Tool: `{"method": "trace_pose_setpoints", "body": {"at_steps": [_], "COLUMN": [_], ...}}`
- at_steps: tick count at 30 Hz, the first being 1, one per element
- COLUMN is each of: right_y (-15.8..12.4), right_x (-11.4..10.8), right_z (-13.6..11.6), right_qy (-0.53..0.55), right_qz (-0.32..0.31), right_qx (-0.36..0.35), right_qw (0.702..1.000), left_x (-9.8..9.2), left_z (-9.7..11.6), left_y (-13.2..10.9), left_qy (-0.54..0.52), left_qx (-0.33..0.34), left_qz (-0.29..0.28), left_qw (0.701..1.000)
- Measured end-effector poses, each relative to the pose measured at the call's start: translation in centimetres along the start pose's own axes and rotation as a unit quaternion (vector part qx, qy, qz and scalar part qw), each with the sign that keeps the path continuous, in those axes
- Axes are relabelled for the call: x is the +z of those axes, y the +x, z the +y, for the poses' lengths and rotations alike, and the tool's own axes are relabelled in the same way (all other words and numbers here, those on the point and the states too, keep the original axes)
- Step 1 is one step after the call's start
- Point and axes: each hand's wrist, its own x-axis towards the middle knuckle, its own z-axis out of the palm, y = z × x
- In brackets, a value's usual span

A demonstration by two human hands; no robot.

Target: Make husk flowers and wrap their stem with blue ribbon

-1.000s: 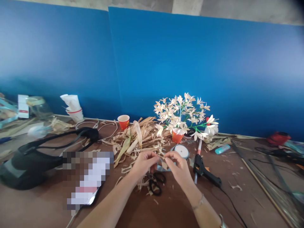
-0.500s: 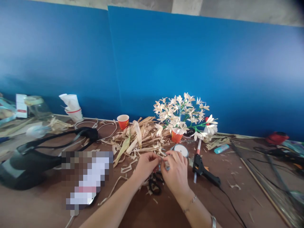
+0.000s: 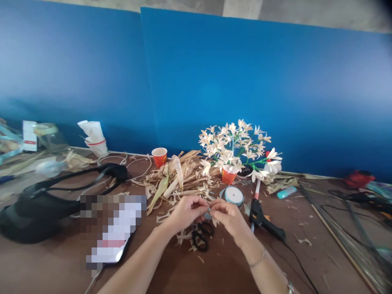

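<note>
My left hand (image 3: 190, 212) and my right hand (image 3: 228, 216) meet over the middle of the table, each in a pinch. Between the fingertips is something small and pale that I cannot make out. Just below them lie black-handled scissors (image 3: 200, 237), their blades partly hidden. Behind my right hand rests a white and light-blue spool (image 3: 234, 195). Right of that hand is a black glue gun (image 3: 265, 222) with its cord trailing toward me. Beyond the hands, white flowers on green stems (image 3: 235, 145) stand in a red paper cup (image 3: 228, 176).
Dried corn husks (image 3: 180, 173) are heaped behind my hands, with scraps strewn around. Another red cup (image 3: 159, 157) stands at the back. To the left lie a blurred-out phone (image 3: 118, 232) and a black strapped headset (image 3: 33, 216). A turquoise packet (image 3: 286, 192) lies to the right.
My right hand has turned and drawn slightly right, its fingers now pinching toward the left hand's fingertips. More of the spool and the scissors shows.
</note>
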Motion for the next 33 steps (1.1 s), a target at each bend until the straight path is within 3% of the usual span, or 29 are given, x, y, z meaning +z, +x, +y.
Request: {"method": "trace_pose_setpoints", "body": {"at_steps": [4, 8, 11, 13, 16, 18, 20, 24, 33], "right_y": [-0.1, -0.2, -0.1, -0.2, -0.5, -0.6, -0.8, -0.8, -0.8], "right_x": [-0.5, -0.5, -0.2, 0.3, 1.0, 1.3, 1.4, 1.3, 1.5], "right_z": [0.3, 0.7, 0.6, 0.5, 0.4, 0.4, 0.3, 0.1, -0.1], "right_qy": [0.138, 0.164, 0.056, -0.062, -0.247, -0.338, -0.386, -0.421, -0.434], "right_qz": [-0.09, -0.113, -0.057, 0.025, 0.133, 0.171, 0.191, 0.211, 0.195], "right_qx": [0.073, 0.103, 0.066, -0.024, -0.167, -0.21, -0.228, -0.248, -0.254], "right_qw": [0.984, 0.974, 0.995, 0.997, 0.945, 0.901, 0.873, 0.847, 0.842], "left_x": [0.2, 0.5, 0.6, 0.7, 0.9, 1.1, 1.3, 1.3, 0.2], "left_z": [0.6, 1.0, 1.0, 0.9, 0.7, 0.5, 0.2, -0.1, 0.1], "left_y": [-0.4, -0.7, -0.6, -0.5, -0.3, -0.1, 0.0, 0.2, 0.0], "left_qy": [0.008, 0.006, 0.021, 0.025, 0.011, -0.001, -0.018, -0.056, 0.0], "left_qx": [0.002, 0.006, 0.005, -0.002, -0.011, -0.017, -0.022, -0.042, -0.058], "left_qz": [-0.022, -0.028, -0.01, 0.013, 0.041, 0.047, 0.048, 0.042, 0.048], "left_qw": [1.0, 1.0, 1.0, 1.0, 0.999, 0.999, 0.998, 0.997, 0.997]}}
